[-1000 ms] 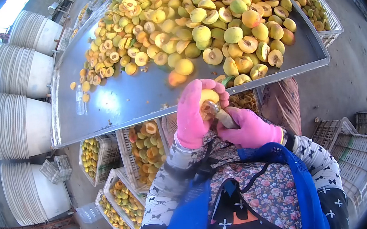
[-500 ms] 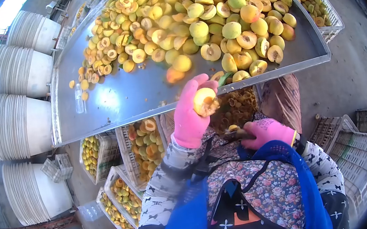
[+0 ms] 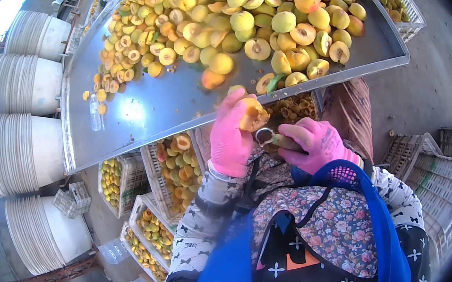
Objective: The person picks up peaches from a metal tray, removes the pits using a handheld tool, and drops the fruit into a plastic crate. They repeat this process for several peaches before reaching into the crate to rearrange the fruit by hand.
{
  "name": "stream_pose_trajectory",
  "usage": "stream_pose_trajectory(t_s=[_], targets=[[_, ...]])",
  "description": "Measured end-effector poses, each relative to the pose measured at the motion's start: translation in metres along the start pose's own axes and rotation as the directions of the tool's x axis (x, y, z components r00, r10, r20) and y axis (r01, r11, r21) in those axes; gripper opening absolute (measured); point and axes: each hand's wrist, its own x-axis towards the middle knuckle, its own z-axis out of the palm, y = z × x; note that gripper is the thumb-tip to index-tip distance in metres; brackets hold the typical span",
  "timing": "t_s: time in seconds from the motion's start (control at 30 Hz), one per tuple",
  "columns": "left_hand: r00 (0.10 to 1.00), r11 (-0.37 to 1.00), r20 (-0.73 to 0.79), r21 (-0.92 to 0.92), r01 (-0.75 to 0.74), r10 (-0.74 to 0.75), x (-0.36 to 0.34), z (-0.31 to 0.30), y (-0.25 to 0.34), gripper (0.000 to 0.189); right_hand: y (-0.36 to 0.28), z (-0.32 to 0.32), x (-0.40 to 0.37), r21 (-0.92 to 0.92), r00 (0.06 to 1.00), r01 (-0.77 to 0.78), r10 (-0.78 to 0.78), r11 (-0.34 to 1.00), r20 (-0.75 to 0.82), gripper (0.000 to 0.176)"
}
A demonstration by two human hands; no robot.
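In the head view my left hand (image 3: 229,140), in a pink glove, is closed around a yellow peach half (image 3: 252,114), its hollowed cut side turned toward my right. My right hand (image 3: 316,143), also pink-gloved, grips the handle of a pitting tool with a ring-shaped metal head (image 3: 264,135). The ring sits just below the peach half. Both hands are at the near edge of a metal table (image 3: 176,110), which bears a large heap of halved peaches (image 3: 242,21). Under that edge, a container of peach scraps (image 3: 297,107) is partly hidden.
Crates of peaches (image 3: 176,173) stand under the table on the left, and another crate (image 3: 408,26) is beyond its right end. Stacked white tubs (image 3: 16,151) line the left side. Empty-looking crates (image 3: 438,193) stand at right. A plastic bottle (image 3: 94,114) lies on the table.
My right hand has risen and moved left, bringing the tool's ring close to the peach half. My left hand has turned the peach half slightly and shifted a little.
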Motion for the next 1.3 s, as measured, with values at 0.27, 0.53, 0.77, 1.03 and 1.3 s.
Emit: stream_pose_trajectory(t_s=[0.27,0.53,0.77,1.03,1.3], targets=[[0.692,0.364,0.207,-0.728,0.581,-0.691,0.009,0.004,0.028,0.032,0.003,0.003,-0.003,-0.240,0.998,0.006,0.010,0.971,0.065,0.050],[0.743,0.569,0.001,-0.641,0.514,-0.670,-0.006,0.013,0.013,0.025,0.003,0.003,-0.009,-0.281,0.993,-0.059,0.084,0.958,0.079,0.048],[0.805,0.729,-0.022,-0.440,0.525,-0.593,-0.012,0.017,0.025,0.032,-0.004,0.006,-0.011,-0.371,0.963,-0.093,0.178,0.924,0.203,0.041],[0.801,0.776,-0.041,-0.286,0.563,-0.597,-0.024,0.018,0.019,0.035,0.002,0.013,-0.023,-0.396,0.955,-0.096,0.196,0.913,0.221,0.039],[0.699,0.582,-0.027,-0.577,0.573,-0.715,-0.033,0.016,0.010,0.033,0.031,0.010,-0.041,-0.330,0.884,-0.296,0.388,0.896,0.260,0.035]])
